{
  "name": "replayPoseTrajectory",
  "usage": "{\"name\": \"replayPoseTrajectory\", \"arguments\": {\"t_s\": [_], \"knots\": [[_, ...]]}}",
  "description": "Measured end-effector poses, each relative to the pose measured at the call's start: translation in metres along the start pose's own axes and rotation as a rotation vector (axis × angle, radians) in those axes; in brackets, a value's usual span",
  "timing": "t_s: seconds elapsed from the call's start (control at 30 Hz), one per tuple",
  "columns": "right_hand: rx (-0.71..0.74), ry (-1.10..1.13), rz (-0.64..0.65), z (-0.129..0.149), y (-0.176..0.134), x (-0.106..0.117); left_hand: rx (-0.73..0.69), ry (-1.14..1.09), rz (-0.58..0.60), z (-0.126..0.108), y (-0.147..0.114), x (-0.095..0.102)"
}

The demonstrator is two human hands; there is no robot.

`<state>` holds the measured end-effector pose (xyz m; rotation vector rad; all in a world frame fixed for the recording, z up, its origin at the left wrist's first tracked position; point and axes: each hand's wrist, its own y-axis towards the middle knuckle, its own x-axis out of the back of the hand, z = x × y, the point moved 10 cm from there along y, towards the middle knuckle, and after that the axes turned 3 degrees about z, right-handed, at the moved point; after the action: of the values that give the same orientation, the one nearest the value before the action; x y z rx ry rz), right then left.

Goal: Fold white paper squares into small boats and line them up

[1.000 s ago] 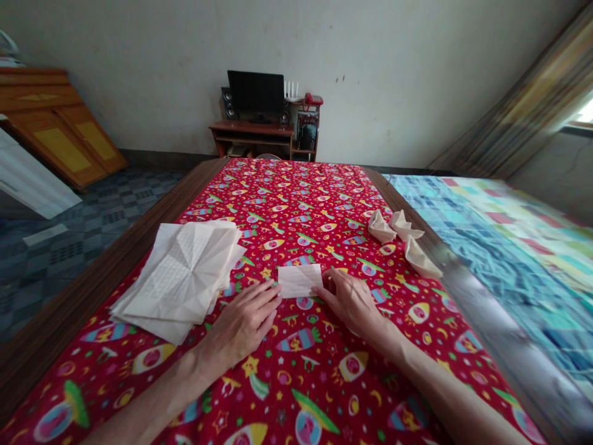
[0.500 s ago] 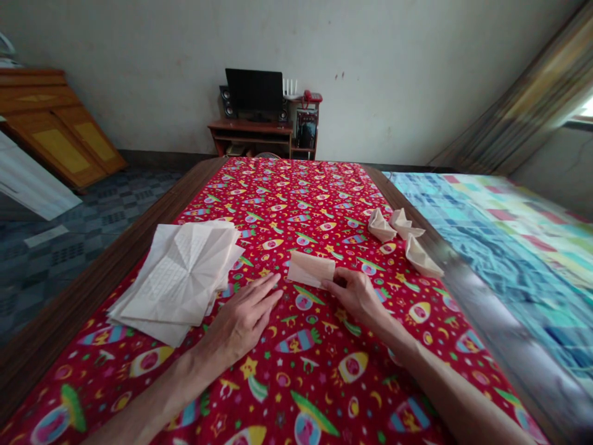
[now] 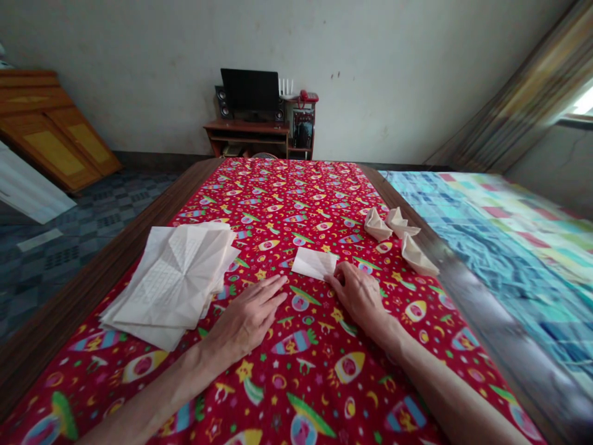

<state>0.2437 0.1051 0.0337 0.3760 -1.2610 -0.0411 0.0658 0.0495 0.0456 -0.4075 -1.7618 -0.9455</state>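
A small folded sheet of paper [image 3: 314,262] lies at the middle of the patterned red tablecloth [image 3: 296,204]. My right hand [image 3: 359,293] pinches its right edge between thumb and curled fingers. Just left of and nearer than the paper, my left hand [image 3: 252,312] rests palm down on the cloth, fingers stretched out and holding nothing; its fingertips stop short of the paper. Beside that hand, on the left, lies a stack of creased paper sheets [image 3: 180,278], the top one marked with folds radiating from its centre.
Three folded paper boats [image 3: 417,256] sit near the table's right edge. A bed with blue checked bedding [image 3: 445,216] adjoins the table on that side. Beyond the far end stands a desk with a monitor [image 3: 250,93] and speakers. A wooden cabinet [image 3: 55,142] is at the left.
The folded paper has changed its face: a plain white side now shows instead of the tan, layered one. My right hand still has its right edge. My left hand has barely moved.
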Motion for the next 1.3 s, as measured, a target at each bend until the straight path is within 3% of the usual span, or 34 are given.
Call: {"name": "replayPoseTrajectory", "arguments": {"t_s": [0.5, 0.7, 0.8, 0.93, 1.13, 1.3], "knots": [[-0.008, 0.063, -0.039, -0.001, -0.001, 0.002, 0.009, -0.003, 0.021, 0.001, -0.005, -0.004], [0.179, 0.186, -0.133, 0.015, -0.006, 0.009, 0.001, -0.015, 0.005, 0.001, -0.005, -0.002], [0.298, 0.209, -0.180, 0.032, -0.012, 0.017, 0.008, 0.006, -0.060, -0.001, -0.003, 0.009], [0.482, 0.122, -0.149, 0.064, -0.026, 0.020, 0.018, 0.093, -0.153, -0.008, 0.000, 0.026], [0.667, -0.035, -0.009, 0.098, -0.045, 0.009, -0.031, 0.059, -0.072, -0.021, -0.003, 0.018], [0.677, 0.036, 0.080, 0.096, -0.046, -0.001, 0.008, -0.079, 0.032, -0.019, -0.008, 0.004]]}}
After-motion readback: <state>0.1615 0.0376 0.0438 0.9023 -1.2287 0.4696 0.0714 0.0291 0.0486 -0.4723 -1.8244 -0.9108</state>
